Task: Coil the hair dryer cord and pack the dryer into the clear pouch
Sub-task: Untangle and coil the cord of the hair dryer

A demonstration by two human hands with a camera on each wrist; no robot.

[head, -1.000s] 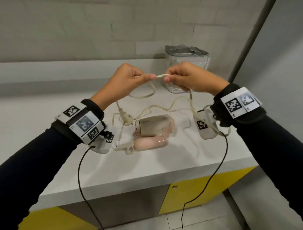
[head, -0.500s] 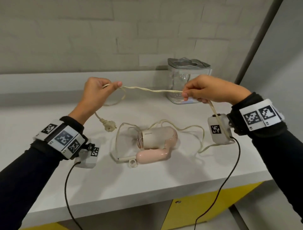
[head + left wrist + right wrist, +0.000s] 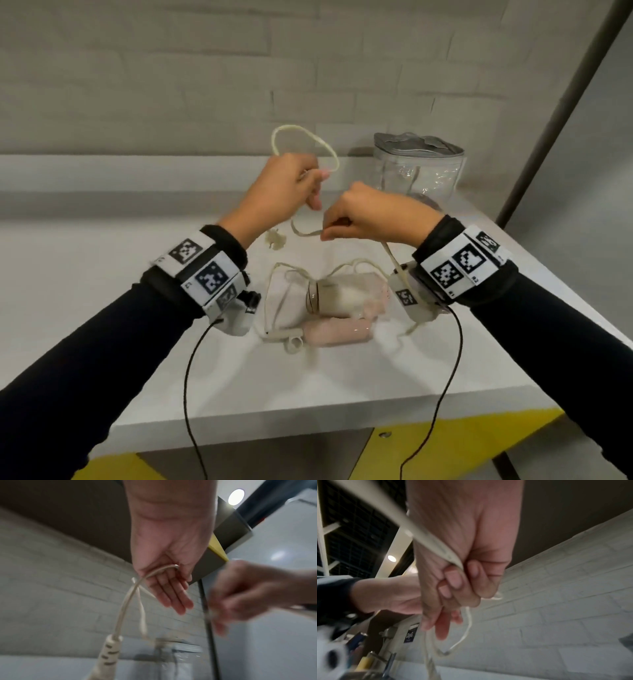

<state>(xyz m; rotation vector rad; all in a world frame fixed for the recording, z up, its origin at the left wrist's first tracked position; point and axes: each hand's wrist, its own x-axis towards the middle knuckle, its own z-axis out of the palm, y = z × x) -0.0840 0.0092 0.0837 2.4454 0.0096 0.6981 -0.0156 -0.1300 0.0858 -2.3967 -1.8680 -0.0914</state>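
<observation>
Head view, and the left hand (image 3: 284, 190) is up over the middle of the counter (image 3: 102, 308), thumb pinning the cord (image 3: 305, 144) against loosely extended fingers, one loop standing above the knuckles. The plug (image 3: 275, 240) dangles just below it, clear of the surface. Moving right, the right hand (image 3: 373, 216) is curled tight round the next stretch of cord, feeding it toward the left. Below the hands, the dryer (image 3: 339, 308) lies near the front edge, slack cord draped over it. The pouch (image 3: 419, 168) stands at the back right corner, apart from everything, its top looking closed.

The risks, as a judgement: that left-hand hold looks light, so the loop could spring open if the thumb eases. A hard pull from the right hand could drag the dryer toward the front edge.

Writing? Square coded markers on both wristbands, tiny digits beside them, unreadable. The dryer barrel carries small lettering, too blurred to read.
</observation>
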